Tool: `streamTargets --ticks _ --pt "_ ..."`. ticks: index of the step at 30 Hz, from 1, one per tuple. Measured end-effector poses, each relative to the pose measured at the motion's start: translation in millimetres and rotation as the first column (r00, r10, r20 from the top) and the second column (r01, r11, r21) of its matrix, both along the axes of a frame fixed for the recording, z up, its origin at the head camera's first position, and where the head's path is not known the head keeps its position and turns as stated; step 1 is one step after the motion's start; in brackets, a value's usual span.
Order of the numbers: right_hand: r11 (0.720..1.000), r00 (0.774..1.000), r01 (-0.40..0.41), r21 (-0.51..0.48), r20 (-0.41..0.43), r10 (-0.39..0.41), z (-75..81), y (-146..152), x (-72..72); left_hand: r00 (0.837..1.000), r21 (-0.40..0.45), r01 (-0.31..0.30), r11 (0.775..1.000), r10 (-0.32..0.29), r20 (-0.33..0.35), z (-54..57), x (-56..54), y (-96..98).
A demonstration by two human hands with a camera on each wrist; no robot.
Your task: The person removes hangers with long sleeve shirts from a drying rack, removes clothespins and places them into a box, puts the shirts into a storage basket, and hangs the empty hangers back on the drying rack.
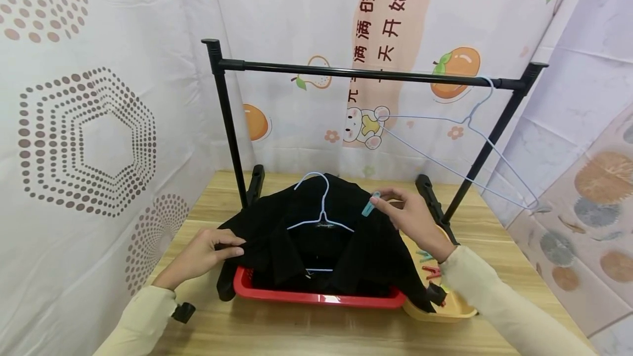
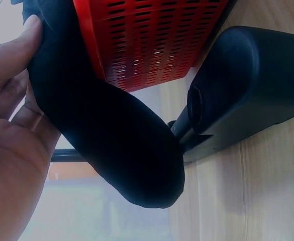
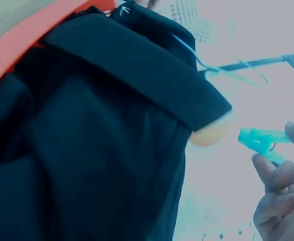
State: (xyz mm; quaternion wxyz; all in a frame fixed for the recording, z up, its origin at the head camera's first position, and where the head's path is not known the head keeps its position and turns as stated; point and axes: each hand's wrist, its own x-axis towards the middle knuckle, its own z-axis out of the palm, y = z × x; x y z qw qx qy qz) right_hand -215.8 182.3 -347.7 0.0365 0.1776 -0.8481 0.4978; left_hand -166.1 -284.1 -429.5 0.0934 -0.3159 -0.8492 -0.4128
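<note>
A black collared shirt point(image 1: 381, 257) lies over the red basket, with a light blue hanger point(image 1: 323, 202) inside its collar and the hook pointing up. My left hand point(image 1: 207, 249) pinches the shirt's fabric at the left side between thumb and fingers. In the left wrist view a black sleeve point(image 2: 111, 140) hangs down from that hand beside the basket. Above the shirt's right shoulder, my right hand point(image 1: 412, 218) pinches a teal clothespin point(image 1: 368, 209) by its handle ends. The right wrist view shows this clothespin point(image 3: 255, 139) apart from the collar point(image 3: 136, 65).
A black rack point(image 1: 346, 72) spans the back, and a second blue hanger point(image 1: 467, 120) hangs at its right end. The red basket point(image 1: 321, 299) stands in front. A yellow container point(image 1: 435, 317) at right holds several coloured clothespins point(image 1: 432, 272), partly covered by a sleeve.
</note>
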Motion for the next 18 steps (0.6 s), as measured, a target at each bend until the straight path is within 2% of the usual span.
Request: streamTargets --ticks 9,11,18 --pt "0.993 0.993 0.092 0.07 0.061 -0.097 -22.5 39 -20.8 1.0 0.0 -0.003 1.0 0.003 -0.001 1.3 0.3 0.7" --pt "0.988 0.991 0.117 0.098 0.05 -0.122 -29.1 47 -24.4 1.0 0.001 0.001 1.0 -0.001 -0.001 1.0 0.3 0.5" --pt "0.952 0.985 0.174 0.253 -0.063 -0.163 -51.5 73 -31.2 1.0 0.002 0.004 1.0 -0.004 -0.002 0.5 0.8 0.4"
